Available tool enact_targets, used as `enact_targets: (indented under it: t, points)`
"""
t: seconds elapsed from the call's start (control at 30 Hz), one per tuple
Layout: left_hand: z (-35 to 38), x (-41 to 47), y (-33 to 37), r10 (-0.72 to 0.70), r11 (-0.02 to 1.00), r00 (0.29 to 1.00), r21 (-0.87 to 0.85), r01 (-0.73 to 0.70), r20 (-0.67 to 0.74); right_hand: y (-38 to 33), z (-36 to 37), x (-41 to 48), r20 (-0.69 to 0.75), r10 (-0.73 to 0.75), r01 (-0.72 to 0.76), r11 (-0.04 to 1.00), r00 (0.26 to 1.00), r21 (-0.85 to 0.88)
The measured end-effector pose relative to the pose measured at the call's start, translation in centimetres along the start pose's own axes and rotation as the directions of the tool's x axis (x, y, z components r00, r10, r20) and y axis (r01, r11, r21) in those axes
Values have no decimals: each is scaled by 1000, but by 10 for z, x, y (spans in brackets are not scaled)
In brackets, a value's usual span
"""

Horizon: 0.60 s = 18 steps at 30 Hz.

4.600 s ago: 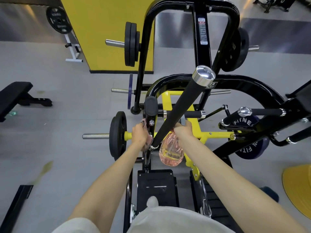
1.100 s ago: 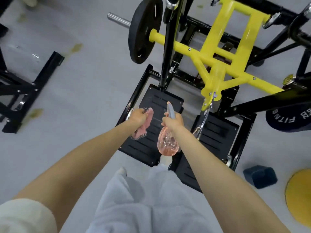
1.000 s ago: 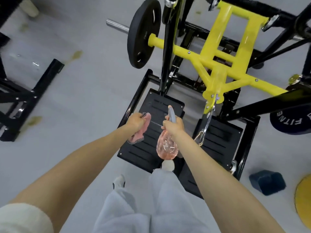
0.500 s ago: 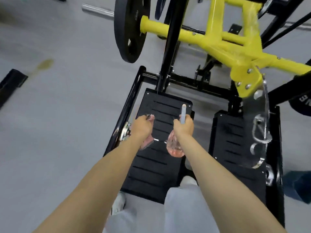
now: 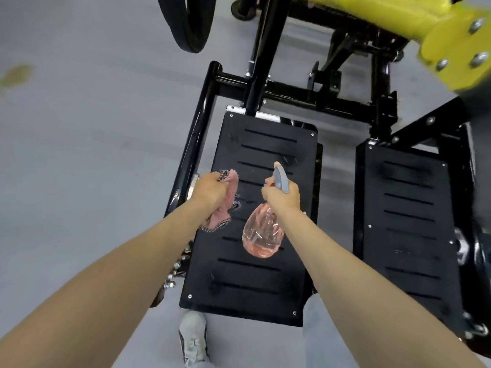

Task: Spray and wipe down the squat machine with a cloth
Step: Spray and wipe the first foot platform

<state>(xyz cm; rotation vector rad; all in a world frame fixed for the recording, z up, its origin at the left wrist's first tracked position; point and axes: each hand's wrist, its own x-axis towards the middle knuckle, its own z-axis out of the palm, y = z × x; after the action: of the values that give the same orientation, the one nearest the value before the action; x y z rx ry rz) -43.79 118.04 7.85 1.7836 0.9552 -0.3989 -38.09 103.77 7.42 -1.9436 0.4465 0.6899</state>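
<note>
The squat machine's left black slotted foot plate [image 5: 255, 282] lies directly below both hands, with the right foot plate [image 5: 409, 221] beside it. My left hand [image 5: 210, 193] grips a bunched pink cloth [image 5: 225, 203] above the plate's left side. My right hand [image 5: 283, 195] holds a clear pink spray bottle [image 5: 261, 235] by its neck, grey trigger head [image 5: 280, 177] pointing forward over the plate. The bottle hangs below my fist. The machine's yellow lever arm [image 5: 398, 19] crosses the top right.
A black weight plate [image 5: 188, 19] hangs at the top, left of a black upright post [image 5: 261, 54]. Black frame tubes [image 5: 196, 128] border the foot plates. Grey floor [image 5: 79, 155] spreads to the left. My grey shoe [image 5: 192, 338] stands just before the left plate.
The view has dropped from the upper handles to the foot plates and closed in on them. Both hands, with cloth and bottle, now hover over the left foot plate.
</note>
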Motion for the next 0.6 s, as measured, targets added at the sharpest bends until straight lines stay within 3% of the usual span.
enact_targets:
  t: [0.13,0.37,0.6]
  points:
    - [11,16,-19,-61,998,998,31,60,24,-12,18,18,57,-6,10,998,998,-68]
    - [15,33,-30,-125,992,988,27,123,95,-6,33,42,-95,53,-77,959,994,-273]
    - [18,51,-34,-180,984,980,13,179,84,12,27,56,-164,90,-135,947,982,-291]
